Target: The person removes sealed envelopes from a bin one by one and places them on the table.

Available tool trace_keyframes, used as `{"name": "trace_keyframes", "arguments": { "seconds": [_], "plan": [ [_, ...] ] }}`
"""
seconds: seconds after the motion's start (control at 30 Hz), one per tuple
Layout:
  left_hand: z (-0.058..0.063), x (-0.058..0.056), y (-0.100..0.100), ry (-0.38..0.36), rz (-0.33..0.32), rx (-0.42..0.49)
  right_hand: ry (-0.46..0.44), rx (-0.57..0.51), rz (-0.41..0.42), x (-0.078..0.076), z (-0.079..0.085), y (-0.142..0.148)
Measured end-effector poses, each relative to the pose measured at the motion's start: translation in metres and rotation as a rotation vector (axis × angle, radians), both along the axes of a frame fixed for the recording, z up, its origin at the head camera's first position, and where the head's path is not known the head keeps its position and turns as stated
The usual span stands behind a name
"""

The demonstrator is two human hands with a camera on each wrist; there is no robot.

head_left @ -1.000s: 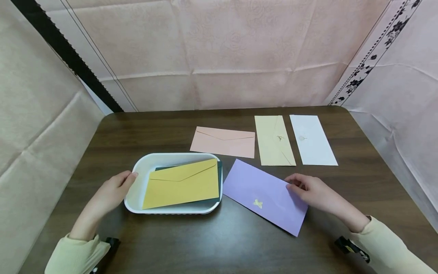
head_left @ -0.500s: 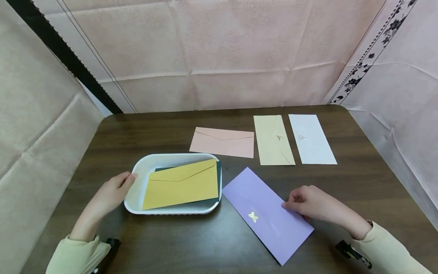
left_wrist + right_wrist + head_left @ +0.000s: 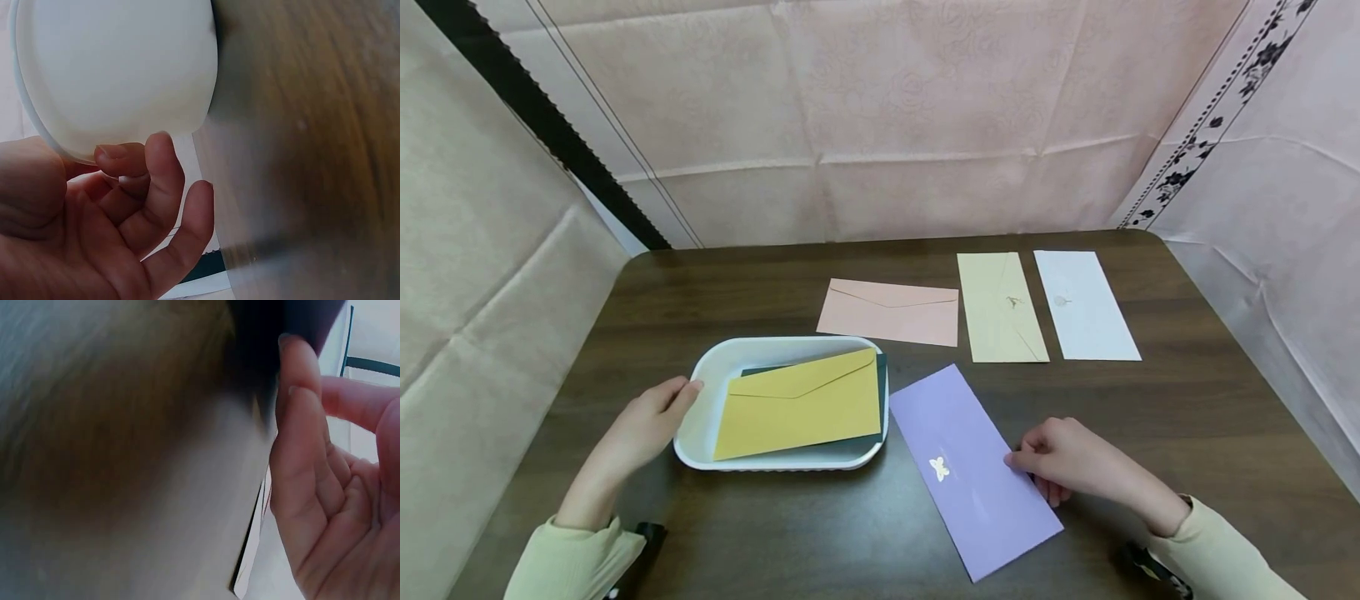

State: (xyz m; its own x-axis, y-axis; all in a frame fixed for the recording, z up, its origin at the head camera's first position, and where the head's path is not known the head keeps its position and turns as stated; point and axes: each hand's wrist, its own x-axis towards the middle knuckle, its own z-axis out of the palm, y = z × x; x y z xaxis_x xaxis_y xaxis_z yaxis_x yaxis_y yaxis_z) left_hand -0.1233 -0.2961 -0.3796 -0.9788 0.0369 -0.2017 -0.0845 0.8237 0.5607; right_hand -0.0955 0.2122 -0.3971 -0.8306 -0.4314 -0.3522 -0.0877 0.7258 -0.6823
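Note:
My left hand (image 3: 651,425) grips the left rim of a white plastic tray (image 3: 706,417), thumb on top and fingers beneath, as the left wrist view shows. In the tray a yellow envelope (image 3: 805,404) lies over a dark green envelope (image 3: 882,392), whose edges stick out. My right hand (image 3: 1071,462) pinches a purple envelope (image 3: 973,475) by its right long edge. That envelope carries a small butterfly sticker and slants beside the tray, its upper left corner right at the tray's rim. In the right wrist view the envelope (image 3: 300,319) is dark and blurred above the fingertips.
Behind the tray a pink envelope (image 3: 889,312) lies flat. To its right are a cream envelope (image 3: 1000,308) and a white envelope (image 3: 1086,308). All lie on a dark wooden table (image 3: 737,542), with hanging pale cloth (image 3: 925,117) behind it.
My right hand has turned the purple envelope to a steeper slant and drawn it toward the near side, then slightly left. My left hand and the tray have stayed put.

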Motion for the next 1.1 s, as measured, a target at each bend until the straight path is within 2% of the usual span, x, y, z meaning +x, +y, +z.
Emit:
{"name": "trace_keyframes", "arguments": {
  "seconds": [0.27,0.47,1.1],
  "plan": [
    [0.000,0.001,0.000,0.005,0.001,0.012,0.013,-0.010,-0.016,0.000,-0.006,-0.012],
    [0.001,0.001,-0.001,0.021,-0.007,0.020,-0.002,-0.013,0.018,-0.001,-0.010,-0.019],
    [0.000,0.000,-0.001,-0.013,0.012,0.023,-0.010,-0.019,0.101,-0.008,-0.012,-0.030]
  ]
}}
